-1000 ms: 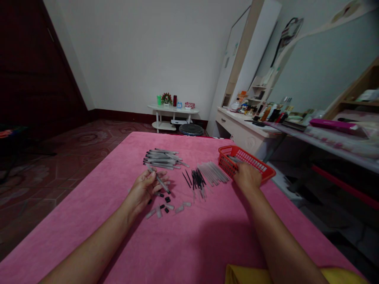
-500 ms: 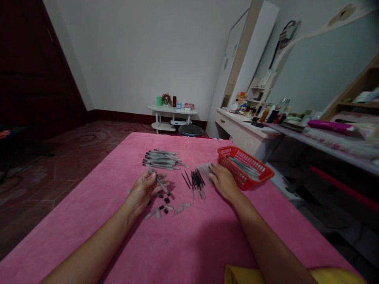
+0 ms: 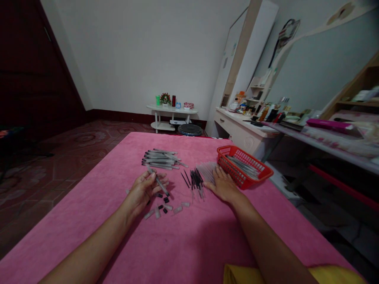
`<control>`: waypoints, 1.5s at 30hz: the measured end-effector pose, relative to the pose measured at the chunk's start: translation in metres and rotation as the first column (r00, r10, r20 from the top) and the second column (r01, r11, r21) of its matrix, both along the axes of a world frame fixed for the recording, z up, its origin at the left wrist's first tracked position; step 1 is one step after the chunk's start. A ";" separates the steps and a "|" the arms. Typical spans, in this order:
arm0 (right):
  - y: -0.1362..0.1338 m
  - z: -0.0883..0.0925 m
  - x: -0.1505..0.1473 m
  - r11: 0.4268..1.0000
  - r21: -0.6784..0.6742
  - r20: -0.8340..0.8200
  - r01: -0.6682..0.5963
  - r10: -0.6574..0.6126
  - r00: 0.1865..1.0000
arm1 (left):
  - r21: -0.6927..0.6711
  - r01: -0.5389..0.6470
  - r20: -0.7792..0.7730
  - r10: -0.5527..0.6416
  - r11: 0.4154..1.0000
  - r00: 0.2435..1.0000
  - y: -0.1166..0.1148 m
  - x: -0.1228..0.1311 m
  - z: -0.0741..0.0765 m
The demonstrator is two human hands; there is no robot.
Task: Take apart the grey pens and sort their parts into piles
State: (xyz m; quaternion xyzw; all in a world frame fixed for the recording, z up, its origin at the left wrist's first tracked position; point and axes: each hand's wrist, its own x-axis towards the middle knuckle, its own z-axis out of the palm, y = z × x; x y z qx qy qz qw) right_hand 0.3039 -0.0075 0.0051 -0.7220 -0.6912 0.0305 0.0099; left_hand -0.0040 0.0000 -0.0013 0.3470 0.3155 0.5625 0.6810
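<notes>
My left hand (image 3: 145, 190) is closed round a grey pen (image 3: 158, 181) with a black tip, held slanted above the pink cloth (image 3: 189, 240). Loose clear caps and small black parts (image 3: 166, 208) lie just below it. My right hand (image 3: 222, 184) lies on the pile of clear pen barrels (image 3: 206, 170), fingers stretched over them; whether it grips one I cannot see. Black refills (image 3: 196, 179) lie between the two hands. A row of assembled pens (image 3: 161, 158) sits beyond my left hand.
A red plastic basket (image 3: 260, 176) with pens inside stands at the cloth's right edge, right of my right hand. Beyond it are a dresser (image 3: 242, 132) crowded with bottles and a small white table (image 3: 171, 116) against the far wall.
My right hand left the red basket and moved left and nearer, onto the pile of clear barrels. The left hand has kept still with its pen.
</notes>
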 end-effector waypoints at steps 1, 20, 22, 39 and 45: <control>0.000 -0.001 0.001 1.000 0.004 0.001 -0.013 0.013 1.000 | -0.001 0.001 -0.001 -0.001 1.000 1.000 0.000 0.000 0.000; -0.013 0.039 0.005 0.988 0.022 0.130 0.151 -0.152 0.980 | -0.006 0.014 -0.002 -0.014 1.000 1.000 -0.002 0.002 0.002; -0.013 0.038 0.006 0.987 0.042 0.115 0.156 -0.159 0.981 | -0.007 0.015 -0.003 -0.015 1.000 1.000 -0.002 0.002 0.002; -0.028 0.028 -0.117 0.931 -0.172 -0.969 -0.322 -0.102 0.224 | 0.046 -0.025 0.092 0.021 0.999 0.996 -0.010 0.014 0.008; -0.025 0.019 -0.130 0.939 -0.260 -0.966 -0.224 -0.248 0.078 | 0.076 -0.084 0.075 0.078 0.994 0.994 -0.006 0.012 0.000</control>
